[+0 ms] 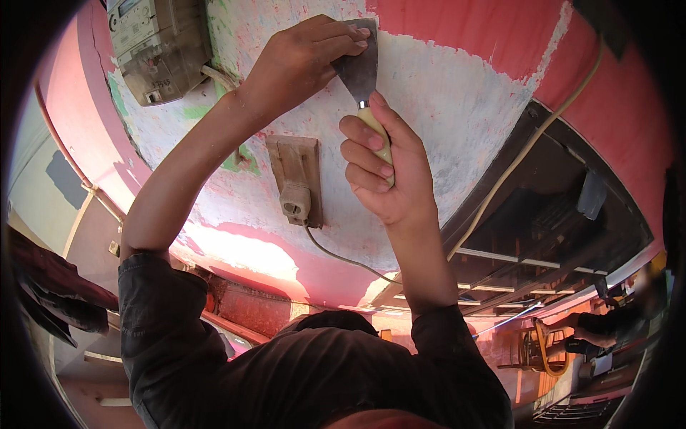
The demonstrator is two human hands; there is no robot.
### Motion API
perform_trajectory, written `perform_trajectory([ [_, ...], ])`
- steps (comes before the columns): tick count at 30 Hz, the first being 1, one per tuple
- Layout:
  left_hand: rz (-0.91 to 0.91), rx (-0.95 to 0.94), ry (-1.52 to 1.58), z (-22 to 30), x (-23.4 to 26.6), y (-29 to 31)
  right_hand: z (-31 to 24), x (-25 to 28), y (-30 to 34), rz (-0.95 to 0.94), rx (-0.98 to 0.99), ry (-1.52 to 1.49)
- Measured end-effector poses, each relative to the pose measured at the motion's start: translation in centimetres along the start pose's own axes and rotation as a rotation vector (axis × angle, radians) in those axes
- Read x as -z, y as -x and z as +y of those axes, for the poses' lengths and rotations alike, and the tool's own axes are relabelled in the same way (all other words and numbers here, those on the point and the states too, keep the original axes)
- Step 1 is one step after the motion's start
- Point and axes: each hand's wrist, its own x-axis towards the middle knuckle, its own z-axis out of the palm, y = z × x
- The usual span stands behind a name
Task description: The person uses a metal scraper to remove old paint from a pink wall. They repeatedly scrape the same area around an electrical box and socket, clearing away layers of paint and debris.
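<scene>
A paint scraper with a wide grey metal blade and a pale yellow handle is held up against the wall. My right hand wraps round its handle, the thumb laid along it near the metal collar. Bent fingers of my left hand press together on the upper left of the blade; the thumb is hidden. Around the blade, the wall shows bare whitish patches with specks of pink and green. Above and right of it, pink paint ends in a ragged edge.
An electricity meter hangs at upper left beside my left forearm. Between my arms, a wooden board carries a socket with a plug and cable. A dark window with a loose cable lies right. Someone sits on a chair at lower right.
</scene>
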Motion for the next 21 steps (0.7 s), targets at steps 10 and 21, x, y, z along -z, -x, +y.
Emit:
perform_trajectory([
  [10,0.064,0.014,-0.044,-0.9,-0.3,-1.1,-0.7,0.0,-1.0,0.052,0.072,0.144],
  [21,0.153,-0.031,-0.016,-0.7,0.7,-2.4,-0.7,-1.2,-2.6,-0.015,0.031,0.046],
])
